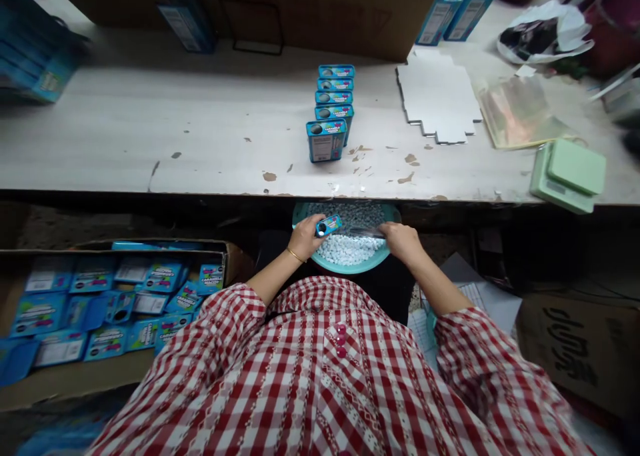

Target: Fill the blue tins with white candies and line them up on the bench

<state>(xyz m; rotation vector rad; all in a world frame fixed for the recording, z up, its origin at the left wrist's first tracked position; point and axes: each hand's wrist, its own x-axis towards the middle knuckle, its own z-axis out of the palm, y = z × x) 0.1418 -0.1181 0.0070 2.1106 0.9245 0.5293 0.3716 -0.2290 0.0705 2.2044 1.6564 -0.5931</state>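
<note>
The person's left hand [305, 237] grips a small blue tin [329, 226] narrowly between thumb and fingers, holding it just above a teal basin [350, 268] heaped with white candies [347, 251]. The right hand [400, 240] rests at the basin's right side, closed around a thin metal strip [366, 232] that reaches across the candies; its exact kind is too blurred to tell. The basin sits just below the near edge of a scuffed white table [150, 126]. On the table, five blue tins [333, 113] stand in a row, with a flat white cardboard blank [440, 96], a clear plastic bag [520, 113] and a green kitchen scale [567, 176] to the right. Near left, an open cardboard box [75, 379] holds blue packets [115, 303].
</note>
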